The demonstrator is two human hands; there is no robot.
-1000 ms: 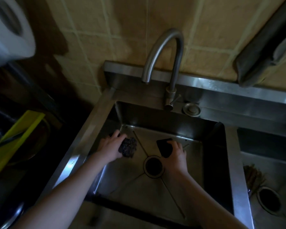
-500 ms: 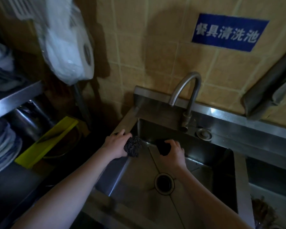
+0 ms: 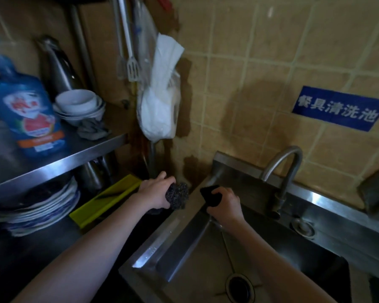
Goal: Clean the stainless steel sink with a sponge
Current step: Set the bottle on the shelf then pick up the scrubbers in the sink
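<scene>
left hand grip curls round a scouring ball just off the sink far left corner; right hand grip pinches the sponge at that corner's rim; best press it flat, stroke along the edge

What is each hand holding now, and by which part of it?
Left hand: a dark scourer, its near side in the grip, the rest sticking out. Right hand: a black sponge, gripped at its lower end, the upper corner free.
</scene>
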